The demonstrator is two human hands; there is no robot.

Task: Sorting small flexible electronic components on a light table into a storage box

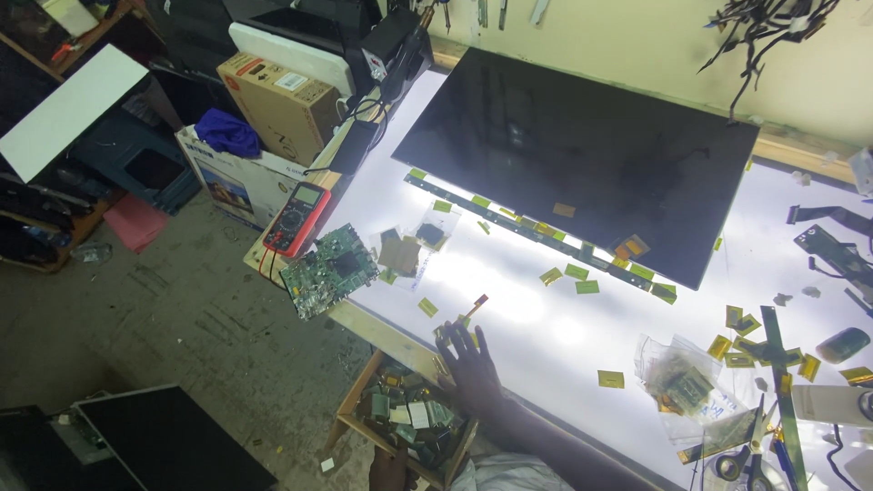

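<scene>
Resting flat with fingers spread, the right hand (468,364) lies on the lit desk (546,327) edge beside a small yellow flex strip (474,305); the left hand (391,468), possibly curled, sits below the wooden tray (400,418).

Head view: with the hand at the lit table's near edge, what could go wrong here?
The circuit board overhangs the table corner and might be knocked to the floor. The small gold flex pieces lie loose across the lit table near the hand; a sweep could scatter them into the wooden tray below.
</scene>
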